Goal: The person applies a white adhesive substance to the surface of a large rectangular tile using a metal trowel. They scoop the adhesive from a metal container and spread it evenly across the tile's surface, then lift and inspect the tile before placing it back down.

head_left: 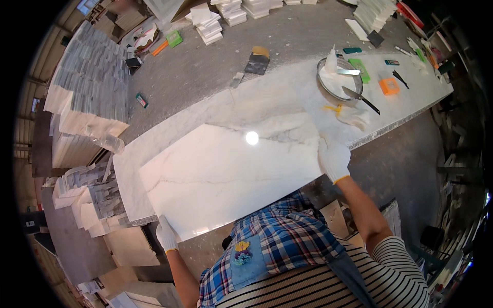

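Observation:
A large glossy white tile with grey veins [226,174] lies tilted across the marble worktop [133,200], its near edge reaching past the worktop towards my apron. My left hand [166,235], in a white glove, grips the tile's near left corner. On the right, my gloved right hand [334,158] holds the tile's right edge; some fingertips of both hands are hidden by the tile or too pale to make out. A bright round lamp reflection shows on the tile's surface.
Beyond the tile's right end stand a bowl of white paste [334,82] with a bottle in it, a black-handled knife [362,100], an orange block [389,86] and a crumpled glove [354,119]. Tall stacks of tiles [95,87] rise at the left. A sanding pad [257,62] lies farther back.

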Demonstrator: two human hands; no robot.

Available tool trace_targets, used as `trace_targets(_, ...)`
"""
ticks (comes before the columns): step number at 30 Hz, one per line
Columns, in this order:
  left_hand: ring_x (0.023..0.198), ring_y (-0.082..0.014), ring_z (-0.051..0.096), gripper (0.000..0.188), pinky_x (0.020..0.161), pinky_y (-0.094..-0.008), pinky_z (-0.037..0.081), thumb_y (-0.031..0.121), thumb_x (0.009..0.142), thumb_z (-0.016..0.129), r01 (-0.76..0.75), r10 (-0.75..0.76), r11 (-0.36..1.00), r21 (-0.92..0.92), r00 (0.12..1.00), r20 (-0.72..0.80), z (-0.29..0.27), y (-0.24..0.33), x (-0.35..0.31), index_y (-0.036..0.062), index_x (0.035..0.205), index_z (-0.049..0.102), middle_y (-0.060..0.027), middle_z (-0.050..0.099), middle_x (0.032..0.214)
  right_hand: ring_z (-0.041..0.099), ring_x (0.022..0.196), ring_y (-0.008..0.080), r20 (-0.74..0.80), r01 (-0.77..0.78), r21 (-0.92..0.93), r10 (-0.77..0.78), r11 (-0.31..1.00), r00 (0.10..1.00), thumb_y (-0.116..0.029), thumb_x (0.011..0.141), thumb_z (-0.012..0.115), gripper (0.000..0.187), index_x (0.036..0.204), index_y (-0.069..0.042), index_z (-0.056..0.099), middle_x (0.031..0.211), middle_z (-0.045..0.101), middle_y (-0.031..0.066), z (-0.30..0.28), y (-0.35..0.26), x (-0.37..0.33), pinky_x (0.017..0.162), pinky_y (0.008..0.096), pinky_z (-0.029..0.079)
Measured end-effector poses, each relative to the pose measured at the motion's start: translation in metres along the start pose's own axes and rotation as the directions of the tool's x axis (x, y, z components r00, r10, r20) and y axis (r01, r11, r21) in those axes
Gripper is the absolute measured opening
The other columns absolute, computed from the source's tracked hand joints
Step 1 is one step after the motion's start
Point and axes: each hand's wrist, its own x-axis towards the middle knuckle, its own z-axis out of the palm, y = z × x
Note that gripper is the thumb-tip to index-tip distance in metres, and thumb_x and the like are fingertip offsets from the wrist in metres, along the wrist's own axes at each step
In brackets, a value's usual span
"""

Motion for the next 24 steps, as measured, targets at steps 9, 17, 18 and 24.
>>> trace_targets(9, 0.07, -0.0129, 0.053, 0.069, 0.065, -0.0328, 0.045, 0.053, 0.107, 0.05, 0.029, -0.027, 0.991, -0.13, 0.999, 0.021, -0.025, 0.0, 0.002, -0.0109, 0.09, 0.07, -0.0014, 0.062, 0.074, 0.071, 0.1, 0.0295, 0.052, -0.178, 0.525, 0.178, 0.832, 0.983, -0.024, 0.098, 0.061, 0.026, 0.112, -0.006, 0.075, 0.109, 0.073, 0.0182, 0.015, 0.032, -0.076, 0.089, 0.0418, 0.054)
trace_targets(17, 0.097, -0.0187, 0.065, 0.063, 0.083, -0.0319, 0.055, 0.046, 0.106, 0.056, 0.149, -0.062, 0.889, -0.433, 0.976, 0.208, -0.017, -0.027, 0.028, -0.0141, 0.119, 0.067, -0.0118, 0.072, 0.11, 0.069, 0.104, 0.0205, 0.497, -0.538, 0.827, 0.235, 0.161, 0.835, -0.031, 0.104, 0.058, 0.042, 0.123, 0.004, 0.071, 0.119, 0.074, 0.0089, 0.01, 0.053, -0.083, 0.093, 0.0312, 0.054)
trace_targets(18, 0.096, -0.0187, 0.065, 0.062, 0.083, -0.0323, 0.055, 0.046, 0.106, 0.057, 0.158, -0.048, 0.858, -0.488, 0.972, 0.23, -0.019, -0.028, 0.024, -0.0139, 0.119, 0.067, -0.0114, 0.072, 0.11, 0.069, 0.107, 0.0208, 0.433, -0.5, 0.81, 0.262, 0.305, 0.862, -0.031, 0.104, 0.059, 0.043, 0.126, 0.004, 0.07, 0.121, 0.074, 0.0099, 0.009, 0.044, -0.088, 0.095, 0.0314, 0.053)
trace_targets(24, 0.086, -0.0163, 0.064, 0.056, 0.074, -0.0321, 0.054, 0.044, 0.105, 0.059, 0.045, 0.088, 0.878, -0.476, 0.964, 0.252, -0.016, -0.054, 0.061, -0.0105, 0.109, 0.069, -0.007, 0.071, 0.099, 0.067, 0.124, 0.0268, 0.138, -0.288, 0.64, 0.263, 0.712, 0.955, -0.029, 0.099, 0.064, 0.048, 0.133, 0.005, 0.065, 0.132, 0.071, 0.0183, 0.009, 0.036, -0.126, 0.106, 0.0332, 0.049)
